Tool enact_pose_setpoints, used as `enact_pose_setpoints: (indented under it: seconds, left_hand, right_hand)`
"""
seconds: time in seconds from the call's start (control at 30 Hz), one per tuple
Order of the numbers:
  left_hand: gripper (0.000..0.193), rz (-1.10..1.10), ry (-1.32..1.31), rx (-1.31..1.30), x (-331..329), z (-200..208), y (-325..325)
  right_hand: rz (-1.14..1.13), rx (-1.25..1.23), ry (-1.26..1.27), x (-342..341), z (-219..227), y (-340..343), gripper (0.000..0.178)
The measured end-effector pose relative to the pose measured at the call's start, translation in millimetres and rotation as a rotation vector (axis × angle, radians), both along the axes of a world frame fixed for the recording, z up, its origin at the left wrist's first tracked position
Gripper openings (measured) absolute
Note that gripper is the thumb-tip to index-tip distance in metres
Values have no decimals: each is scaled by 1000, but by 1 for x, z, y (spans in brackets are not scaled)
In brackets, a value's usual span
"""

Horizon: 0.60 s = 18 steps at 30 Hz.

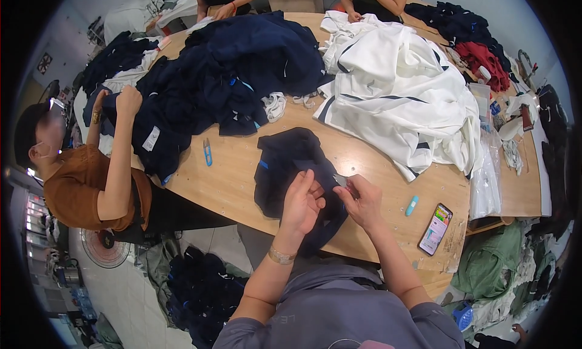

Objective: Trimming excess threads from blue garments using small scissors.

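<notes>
A navy garment (280,161) lies bunched on the table in front of me, with a small bright blue strip at its left side. My left hand (303,202) is closed on a fold of this garment, its fingers curled and its thumb upward. My right hand (362,200) is closed around thread snips (341,180), whose short silver blades point toward my left hand and touch or nearly touch the cloth. The handle is hidden inside my right fingers.
Blue-handled snips (208,152), a turquoise pen-shaped item (411,206) and a lit phone (434,229) lie on the wooden table (230,191). Piles of navy garments (242,64) and white garments (400,88) stand beyond. A co-worker (91,179) handles navy cloth at left; two more people are across.
</notes>
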<state>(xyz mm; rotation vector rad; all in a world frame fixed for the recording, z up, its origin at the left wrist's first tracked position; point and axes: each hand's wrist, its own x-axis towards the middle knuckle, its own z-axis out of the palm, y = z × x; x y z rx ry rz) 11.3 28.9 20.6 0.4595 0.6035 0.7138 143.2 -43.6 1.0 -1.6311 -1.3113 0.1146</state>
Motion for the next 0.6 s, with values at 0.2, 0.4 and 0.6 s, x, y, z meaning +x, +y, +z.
enact_pose_setpoints:
  seconds: [0.2, 0.4, 0.6]
  left_hand:
    - [12, 27, 16, 37, 0, 3, 2]
    - [14, 9, 66, 51, 2, -8, -3]
    - [14, -55, -13, 53, 3, -29, -17]
  right_hand:
    - [28, 25, 11, -1, 4, 8, 29]
    - [-32, 40, 217, -2, -10, 0, 29]
    - [169, 79, 83, -10, -14, 5, 40]
